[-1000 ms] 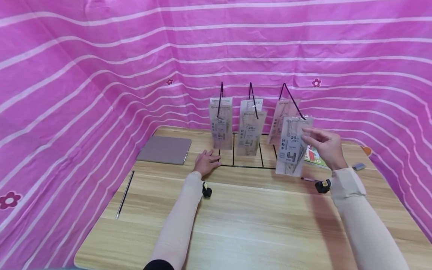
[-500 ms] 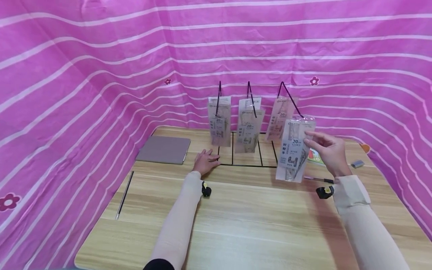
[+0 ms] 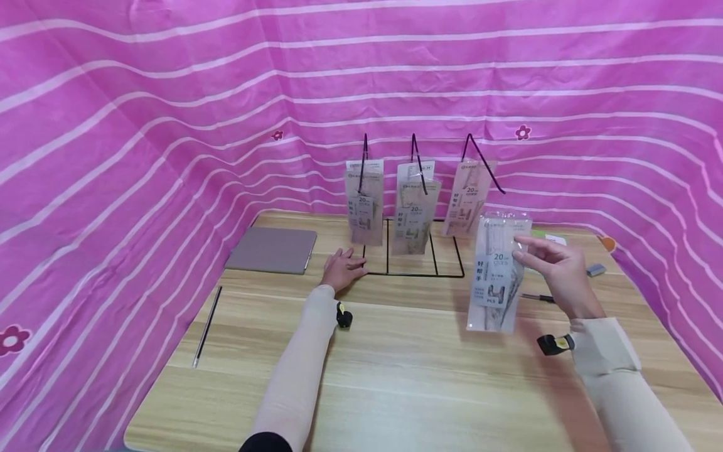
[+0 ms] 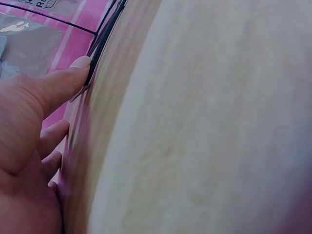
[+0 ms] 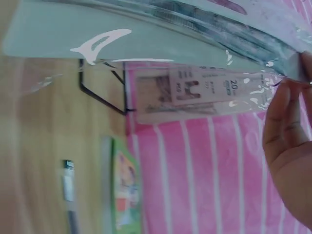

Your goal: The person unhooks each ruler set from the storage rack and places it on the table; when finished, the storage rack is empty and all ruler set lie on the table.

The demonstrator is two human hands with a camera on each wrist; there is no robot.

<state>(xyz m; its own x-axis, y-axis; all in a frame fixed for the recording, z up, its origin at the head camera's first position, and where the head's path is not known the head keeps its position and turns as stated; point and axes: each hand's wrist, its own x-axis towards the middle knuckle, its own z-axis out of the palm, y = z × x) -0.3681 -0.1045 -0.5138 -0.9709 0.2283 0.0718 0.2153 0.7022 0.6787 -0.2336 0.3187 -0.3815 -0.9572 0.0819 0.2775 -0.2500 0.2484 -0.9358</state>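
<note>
Packet (image 3: 496,276): While my right hand (image 3: 560,271) pinches its edge, it hangs above the table (image 3: 395,389), below the hook (image 3: 487,164).
Pinch: narrow; slick plastic could slide from it.
Rack (image 3: 412,274): my left hand (image 3: 341,271), fingers spread, touches its base; too lightly, and a bump could tip it.

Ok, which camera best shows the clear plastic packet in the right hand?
The head view: the clear packet is nearly whole, label facing the camera. The right wrist view catches it obliquely, with glare, cut off at the top. The left wrist view seems to miss it, showing another packet.
</note>
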